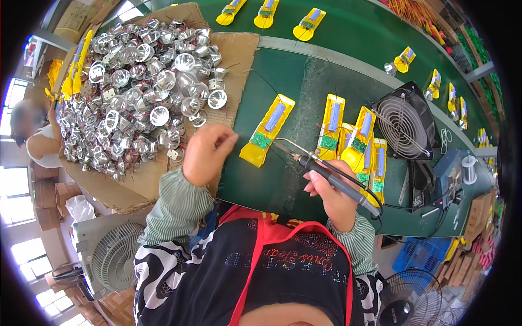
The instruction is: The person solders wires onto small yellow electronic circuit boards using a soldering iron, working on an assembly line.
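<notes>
mostly unfinished, i judge: on the green worktop [283,185] a big heap of reflectors [147,92] waits on cardboard [239,54], and several yellow shells [356,144] lie by the fan [405,122]. one shell [268,130] lies before the hands, long axis slanting up-right. the right hand [334,198] grips a soldering iron [321,171], tip pointing upper-left toward the shell. the left hand [206,155] pinches something fine, too thin to tell.
</notes>
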A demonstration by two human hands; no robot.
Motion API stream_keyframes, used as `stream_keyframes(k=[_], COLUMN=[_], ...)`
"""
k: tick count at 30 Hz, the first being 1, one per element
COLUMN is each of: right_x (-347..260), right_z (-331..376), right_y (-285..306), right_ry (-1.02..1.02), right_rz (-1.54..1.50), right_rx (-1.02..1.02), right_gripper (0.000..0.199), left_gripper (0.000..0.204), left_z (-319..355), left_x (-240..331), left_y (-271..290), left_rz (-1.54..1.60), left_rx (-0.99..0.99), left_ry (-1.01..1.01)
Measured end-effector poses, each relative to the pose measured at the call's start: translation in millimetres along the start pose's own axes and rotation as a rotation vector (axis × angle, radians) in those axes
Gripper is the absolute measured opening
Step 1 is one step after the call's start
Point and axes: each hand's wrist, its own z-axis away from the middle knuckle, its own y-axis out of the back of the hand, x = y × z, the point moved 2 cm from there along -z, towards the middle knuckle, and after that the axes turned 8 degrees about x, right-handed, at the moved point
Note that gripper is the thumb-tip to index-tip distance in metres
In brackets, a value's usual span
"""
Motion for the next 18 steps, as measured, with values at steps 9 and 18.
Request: stream_keyframes(k=[9,18], right_x=[9,12], right_z=[-11,-14], right_y=[-10,-11], right_ry=[-0.101,-0.149], right_rz=[-0.026,-0.029], right_rx=[-0.043,-0.045], right_gripper=[0.021,0.020], left_gripper=[0.006,0.005], left_z=[13,10], left_x=[2,3], left_y=[-37,-28], left_rz=[-0.008,-0.081], left_rx=[-0.044,0.039], left_ry=[-0.087,-0.131])
